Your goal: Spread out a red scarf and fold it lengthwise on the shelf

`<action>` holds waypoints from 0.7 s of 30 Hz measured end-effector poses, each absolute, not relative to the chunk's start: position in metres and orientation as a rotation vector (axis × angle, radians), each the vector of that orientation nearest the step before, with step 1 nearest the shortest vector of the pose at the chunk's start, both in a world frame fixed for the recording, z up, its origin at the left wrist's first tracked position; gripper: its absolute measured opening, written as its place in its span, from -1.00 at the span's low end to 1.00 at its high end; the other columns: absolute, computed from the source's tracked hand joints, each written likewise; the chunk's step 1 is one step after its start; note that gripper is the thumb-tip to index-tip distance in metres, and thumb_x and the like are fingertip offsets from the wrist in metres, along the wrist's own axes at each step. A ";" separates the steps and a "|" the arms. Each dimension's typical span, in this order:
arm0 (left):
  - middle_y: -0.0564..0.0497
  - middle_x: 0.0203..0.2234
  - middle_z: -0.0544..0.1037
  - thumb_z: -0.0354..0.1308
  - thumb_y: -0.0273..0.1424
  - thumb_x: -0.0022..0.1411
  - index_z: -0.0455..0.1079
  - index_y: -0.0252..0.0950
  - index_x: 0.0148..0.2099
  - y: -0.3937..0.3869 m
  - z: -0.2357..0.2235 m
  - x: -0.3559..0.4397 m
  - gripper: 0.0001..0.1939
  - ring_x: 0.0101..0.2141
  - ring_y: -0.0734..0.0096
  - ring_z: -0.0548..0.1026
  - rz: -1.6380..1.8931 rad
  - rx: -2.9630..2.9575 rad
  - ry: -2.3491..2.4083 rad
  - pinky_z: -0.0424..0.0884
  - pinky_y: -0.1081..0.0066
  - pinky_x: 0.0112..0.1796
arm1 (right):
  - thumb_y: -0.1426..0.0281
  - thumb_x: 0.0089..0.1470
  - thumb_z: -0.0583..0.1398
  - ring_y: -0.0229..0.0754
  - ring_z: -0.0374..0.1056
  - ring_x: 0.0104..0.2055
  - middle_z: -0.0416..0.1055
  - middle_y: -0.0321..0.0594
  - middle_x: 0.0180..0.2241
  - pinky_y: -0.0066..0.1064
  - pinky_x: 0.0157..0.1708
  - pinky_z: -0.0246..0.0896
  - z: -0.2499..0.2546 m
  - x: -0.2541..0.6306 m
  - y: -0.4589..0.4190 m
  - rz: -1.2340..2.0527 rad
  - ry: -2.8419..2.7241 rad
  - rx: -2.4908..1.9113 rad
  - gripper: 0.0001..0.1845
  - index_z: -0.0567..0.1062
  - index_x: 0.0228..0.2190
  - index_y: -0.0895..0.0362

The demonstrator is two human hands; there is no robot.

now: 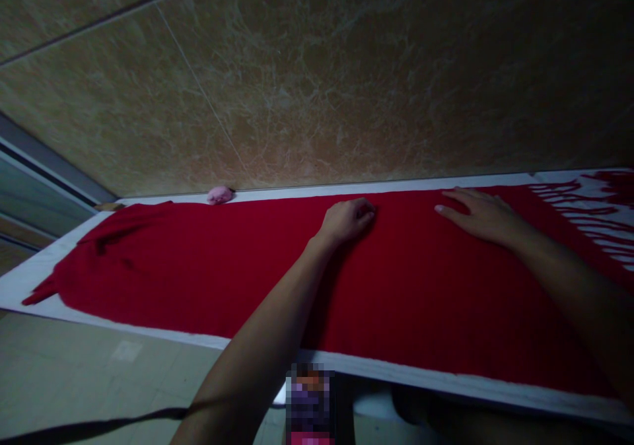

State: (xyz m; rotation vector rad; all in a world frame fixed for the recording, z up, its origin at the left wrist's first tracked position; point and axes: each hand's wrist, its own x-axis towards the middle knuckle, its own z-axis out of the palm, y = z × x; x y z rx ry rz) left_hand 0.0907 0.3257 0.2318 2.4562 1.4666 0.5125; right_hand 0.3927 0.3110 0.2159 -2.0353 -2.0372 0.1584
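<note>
"From where I sit, how does the scarf lie?"

"The red scarf (411, 286) is spread along the white table (49, 260), its long axis running left to right, roughly in line with the wall (321, 102). Cloth reaches out to both sides of my fingers and back toward me; only a thin strip lies beyond them."

"And the hands?"

"My left hand (347, 219) is over the middle stretch, just short of the far edge, fingers curled in and thumb close to them. I can't tell whether they pinch any cloth. My right hand (478, 210) is palm down near the same edge, fingers extended, thumb apart, gripping nothing that I can see. Whether it presses or just skims, I can't tell."

"Which one is nearer the fringe?"

"The right, for the fringe (594, 210) on that side. The rumpled left end is well apart from both hands, though the left is nearer to it, and a narrow red tail (42, 290) sticks out there."

"Anything along the far edge?"

"A small pink bundle (220, 195) by the wall, left of my left hand, well apart from its fingers."
</note>
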 end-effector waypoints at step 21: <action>-0.13 -0.01 0.62 0.05 -0.25 0.46 0.55 -0.19 0.08 0.327 0.237 0.095 -0.68 0.06 0.14 0.50 0.717 2.529 1.567 0.40 0.20 0.10 | -0.10 0.29 -0.12 0.28 -0.01 0.46 0.12 0.01 0.42 0.36 0.40 -0.20 0.214 0.389 0.310 0.100 -1.947 -1.933 -0.22 0.34 0.31 0.05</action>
